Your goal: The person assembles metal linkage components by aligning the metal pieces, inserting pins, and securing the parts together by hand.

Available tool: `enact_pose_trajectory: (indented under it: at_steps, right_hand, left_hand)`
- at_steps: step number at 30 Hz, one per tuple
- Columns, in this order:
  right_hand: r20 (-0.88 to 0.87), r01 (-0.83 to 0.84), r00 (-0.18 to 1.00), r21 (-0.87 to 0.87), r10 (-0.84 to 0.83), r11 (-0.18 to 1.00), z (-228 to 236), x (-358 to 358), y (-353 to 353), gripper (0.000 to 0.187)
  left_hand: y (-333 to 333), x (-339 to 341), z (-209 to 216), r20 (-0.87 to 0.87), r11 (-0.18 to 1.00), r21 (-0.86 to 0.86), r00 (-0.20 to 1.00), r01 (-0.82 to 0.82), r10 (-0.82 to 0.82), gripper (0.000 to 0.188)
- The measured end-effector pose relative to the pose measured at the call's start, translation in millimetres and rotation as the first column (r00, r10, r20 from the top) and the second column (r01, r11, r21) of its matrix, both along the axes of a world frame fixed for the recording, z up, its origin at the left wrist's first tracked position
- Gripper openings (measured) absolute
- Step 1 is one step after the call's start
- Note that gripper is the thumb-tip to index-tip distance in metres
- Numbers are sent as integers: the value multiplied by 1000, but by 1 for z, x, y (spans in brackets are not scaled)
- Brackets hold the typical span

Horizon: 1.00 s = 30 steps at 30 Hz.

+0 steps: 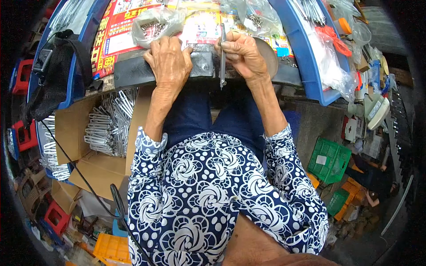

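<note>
In my right hand (244, 55) is a slim grey metal bar (222, 60), pinched between thumb and fingers. It points away from me, and a small pin or rivet shows at its near end, past the bench edge. My left hand (169, 62) rests back-up on the dark front edge of the bench (128, 73), its fingers curled down and their tips hidden. Just beyond those fingers lies an open clear plastic bag (155, 27) of small metal fasteners. Another clear bag (255, 20) with small metal parts sits farther right. A round brownish disc (268, 57) lies behind my right wrist.
Blue trays (301, 48) flank the bench, with long metal parts in them. Below left stands a cardboard box (71, 133) full of slotted metal strips (111, 124). A black mesh bag (51, 75) hangs at left. Green crates (329, 159) and a person (377, 177) are at right.
</note>
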State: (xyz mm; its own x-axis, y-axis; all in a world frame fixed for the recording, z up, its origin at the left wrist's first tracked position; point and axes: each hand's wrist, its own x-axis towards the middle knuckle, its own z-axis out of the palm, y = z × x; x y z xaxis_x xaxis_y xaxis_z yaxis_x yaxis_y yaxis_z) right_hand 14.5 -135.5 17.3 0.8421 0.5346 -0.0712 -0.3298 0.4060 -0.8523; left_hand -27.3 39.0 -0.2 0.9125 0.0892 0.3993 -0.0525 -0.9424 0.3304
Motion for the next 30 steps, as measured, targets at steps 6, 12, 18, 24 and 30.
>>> enact_pose_trajectory:
  at_steps: [6, 12, 18, 24, 30]
  right_hand:
    - [-27, -12, 1000, 67, 14, 998, -1, -3, -5, 13]
    - [-75, -72, 993, 219, 90, 973, -1, -8, -3, 21]
    - [-144, -40, 985, 341, 95, 939, -9, -12, 4, 25]
    - [-135, -76, 981, 379, 136, 922, -8, -12, 7, 25]
    - [-135, -54, 985, 373, 112, 926, -7, -14, 11, 26]
  left_hand:
    - [1, -6, 22, -62, 776, -631, 996, 9, -62, 22]
    - [-14, -16, 46, 76, 166, -978, 959, 125, -273, 12]
    - [-24, -32, 57, 77, 249, -957, 956, 150, -283, 20]
    - [-26, -31, 48, 154, 258, -943, 962, 211, -224, 17]
    - [-25, -32, 46, 150, 330, -918, 963, 219, -223, 14]
